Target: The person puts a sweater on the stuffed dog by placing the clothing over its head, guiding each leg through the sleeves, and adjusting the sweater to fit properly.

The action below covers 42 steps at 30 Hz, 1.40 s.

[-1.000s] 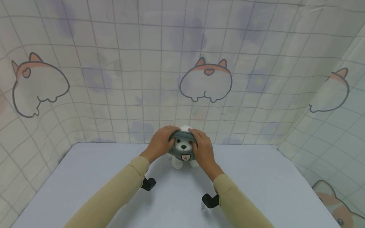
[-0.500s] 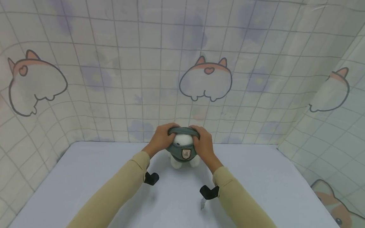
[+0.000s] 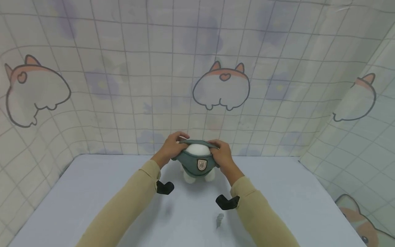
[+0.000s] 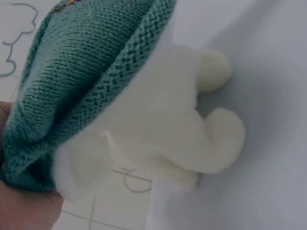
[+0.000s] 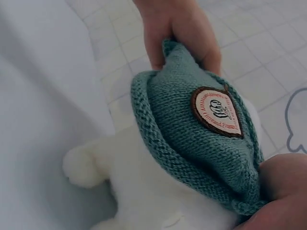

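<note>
A white plush dog stands at the far middle of the table. Around its head is a green knitted sweater with a badge patch; it covers the face, and the white crown shows through the opening. My left hand pinches one side of the knit edge between thumb and fingers. On the opposite side my right hand pinches the edge too. White body and stubby legs of the dog show below the sweater in the left wrist view, on the table surface.
The pale table reaches back to a wall hung with a gridded cloth printed with cartoon corgis. Black wrist mounts hang under the sleeves. A small grey mark shows on the table near the right sleeve.
The dog's eyes and nose were visible a second ago; the sweater now hides them. Both hands have spread apart, widening the sweater's opening, and the left has shifted slightly left.
</note>
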Each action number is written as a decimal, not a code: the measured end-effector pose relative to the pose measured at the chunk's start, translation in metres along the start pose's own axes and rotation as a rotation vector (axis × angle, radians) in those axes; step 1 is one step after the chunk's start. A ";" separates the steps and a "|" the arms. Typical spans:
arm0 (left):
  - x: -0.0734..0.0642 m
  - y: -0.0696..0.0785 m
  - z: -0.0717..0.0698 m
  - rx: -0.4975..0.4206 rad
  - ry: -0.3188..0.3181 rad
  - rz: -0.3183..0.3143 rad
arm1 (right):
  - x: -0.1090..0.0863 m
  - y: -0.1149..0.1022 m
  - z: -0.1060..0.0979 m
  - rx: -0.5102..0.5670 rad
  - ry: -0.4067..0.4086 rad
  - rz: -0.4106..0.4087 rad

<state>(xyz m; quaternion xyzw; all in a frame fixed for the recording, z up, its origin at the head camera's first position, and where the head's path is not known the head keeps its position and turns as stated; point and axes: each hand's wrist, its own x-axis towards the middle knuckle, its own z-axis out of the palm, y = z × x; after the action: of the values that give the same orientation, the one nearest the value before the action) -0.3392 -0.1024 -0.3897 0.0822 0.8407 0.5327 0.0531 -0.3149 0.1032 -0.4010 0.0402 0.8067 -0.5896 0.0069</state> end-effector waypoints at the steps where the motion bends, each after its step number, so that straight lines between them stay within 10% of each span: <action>1: 0.000 0.001 -0.001 0.014 0.010 0.005 | 0.000 0.000 -0.001 0.007 -0.005 0.010; 12: -0.014 0.004 0.002 0.110 0.049 -0.085 | 0.008 0.022 -0.011 -0.116 -0.071 0.046; 25: -0.023 0.008 -0.003 -0.074 -0.098 0.377 | -0.004 0.003 -0.010 0.082 -0.170 0.062; 37: -0.048 0.025 0.001 0.546 0.077 0.601 | -0.009 -0.009 -0.008 0.014 -0.103 -0.014; 42: -0.051 0.029 0.000 0.682 0.117 0.632 | -0.015 -0.011 -0.015 -0.109 -0.086 -0.252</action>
<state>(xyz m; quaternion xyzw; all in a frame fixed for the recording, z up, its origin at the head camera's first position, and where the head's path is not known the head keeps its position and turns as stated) -0.2863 -0.1000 -0.3636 0.3166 0.9031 0.2196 -0.1894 -0.2999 0.1130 -0.3848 -0.0871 0.8352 -0.5421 -0.0302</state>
